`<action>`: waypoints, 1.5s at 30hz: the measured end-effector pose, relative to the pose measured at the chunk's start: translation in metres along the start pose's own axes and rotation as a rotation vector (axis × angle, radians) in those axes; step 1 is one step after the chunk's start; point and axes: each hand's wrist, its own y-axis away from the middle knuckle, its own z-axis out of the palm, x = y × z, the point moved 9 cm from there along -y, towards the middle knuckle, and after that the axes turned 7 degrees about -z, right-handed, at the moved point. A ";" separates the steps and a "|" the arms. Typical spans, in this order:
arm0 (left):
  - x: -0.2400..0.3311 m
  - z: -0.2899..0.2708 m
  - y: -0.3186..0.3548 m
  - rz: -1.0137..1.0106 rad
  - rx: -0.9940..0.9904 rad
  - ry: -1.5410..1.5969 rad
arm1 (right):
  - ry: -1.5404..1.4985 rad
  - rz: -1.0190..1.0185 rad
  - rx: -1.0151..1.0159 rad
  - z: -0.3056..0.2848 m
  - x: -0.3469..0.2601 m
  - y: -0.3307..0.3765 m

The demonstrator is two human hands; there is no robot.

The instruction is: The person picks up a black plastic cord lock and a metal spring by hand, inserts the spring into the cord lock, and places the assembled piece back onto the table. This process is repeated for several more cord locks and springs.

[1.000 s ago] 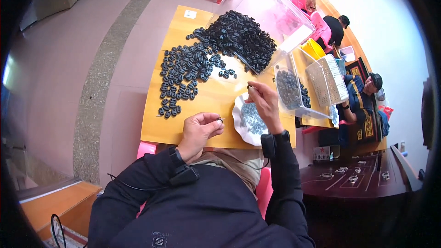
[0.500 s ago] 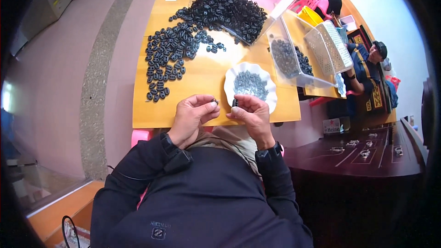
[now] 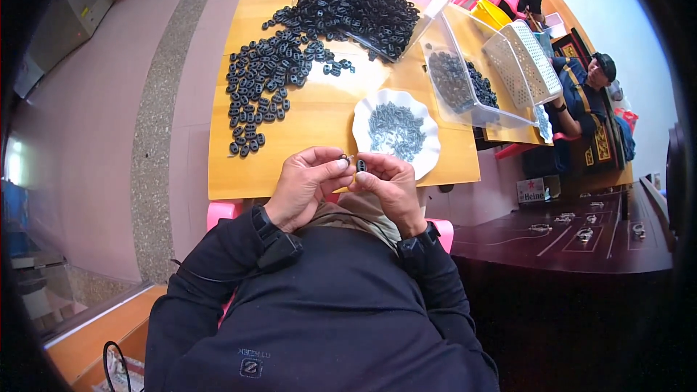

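Mostly hiding a small, hard-to-make-out part point(image 3: 345, 157) in the pinching left hand point(image 3: 311, 180); gripping a black oval piece point(image 3: 361, 165) upright at the tips of the right hand point(image 3: 393, 186), just beside the left.

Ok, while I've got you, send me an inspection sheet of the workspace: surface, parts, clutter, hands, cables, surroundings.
Surface: wooden table, reflecting light near its middle.
Parts: black slotted oval pieces, heaped at the far side and spread leftward; small grey pieces in a scalloped white dish.
Clutter: transparent bin holding dark pieces, perforated white basket and yellow container, toward the right.
Hands: left hand pinches a tiny item, too small to identify; right hand pinches one black oval piece.
Cables: black looped cable, lower left.
Surroundings: co-worker at right; dark glossy table bearing metal pieces, lower right.
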 end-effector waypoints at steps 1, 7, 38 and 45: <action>0.000 0.001 0.000 -0.002 -0.006 0.004 | -0.001 -0.002 0.000 0.000 -0.001 0.000; -0.002 0.001 0.000 -0.016 0.004 -0.021 | 0.028 -0.038 -0.021 0.002 -0.003 0.001; -0.005 0.002 0.005 -0.073 0.021 -0.159 | 0.100 -0.086 -0.015 -0.006 -0.002 0.004; -0.007 0.001 0.004 -0.084 0.026 -0.168 | 0.157 -0.110 -0.005 -0.009 -0.002 0.004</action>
